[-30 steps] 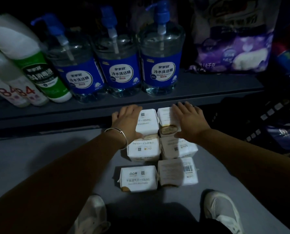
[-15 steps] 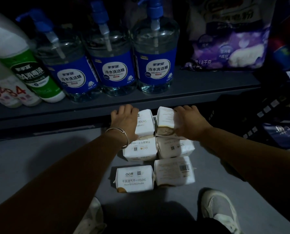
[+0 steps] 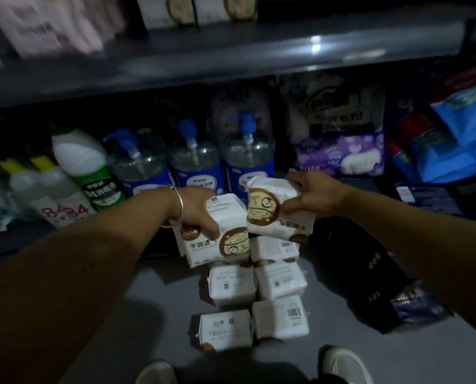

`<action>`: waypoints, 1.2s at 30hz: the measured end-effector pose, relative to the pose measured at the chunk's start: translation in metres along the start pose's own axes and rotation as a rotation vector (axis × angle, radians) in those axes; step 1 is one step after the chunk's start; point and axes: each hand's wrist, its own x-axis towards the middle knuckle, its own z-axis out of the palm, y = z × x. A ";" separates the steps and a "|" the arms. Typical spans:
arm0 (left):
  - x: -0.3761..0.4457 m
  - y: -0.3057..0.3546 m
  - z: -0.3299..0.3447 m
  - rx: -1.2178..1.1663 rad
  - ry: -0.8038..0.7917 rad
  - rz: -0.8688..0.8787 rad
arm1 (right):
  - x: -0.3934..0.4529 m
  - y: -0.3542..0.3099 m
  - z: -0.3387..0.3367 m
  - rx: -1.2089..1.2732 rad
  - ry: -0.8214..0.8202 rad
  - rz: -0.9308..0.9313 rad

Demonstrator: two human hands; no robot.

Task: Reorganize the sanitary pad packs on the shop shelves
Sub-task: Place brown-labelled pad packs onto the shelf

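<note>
Head cam: left hand (image 3: pixel 201 210) and right hand (image 3: pixel 311 196) each grip a white plastic-wrapped pad pack (image 3: pixel 217 231), several remaining packs (image 3: pixel 279 281) wait on the floor.

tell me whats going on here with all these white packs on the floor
A person crouched at a shop shelf holds one sanitary pad pack in each hand: the left hand grips one pack, the right hand another. Four more packs lie on the grey floor below.
</note>
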 end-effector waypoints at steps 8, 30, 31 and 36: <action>-0.108 0.041 -0.112 0.035 0.154 0.107 | -0.037 -0.106 -0.106 0.027 0.064 -0.159; -0.078 0.066 -0.318 0.086 0.472 0.124 | 0.063 -0.197 -0.253 -0.030 0.384 -0.285; -0.068 0.065 -0.324 0.105 0.473 0.110 | 0.071 -0.196 -0.255 -0.029 0.382 -0.281; -0.027 0.050 -0.352 0.194 0.440 -0.031 | 0.115 -0.193 -0.261 -0.025 0.344 -0.253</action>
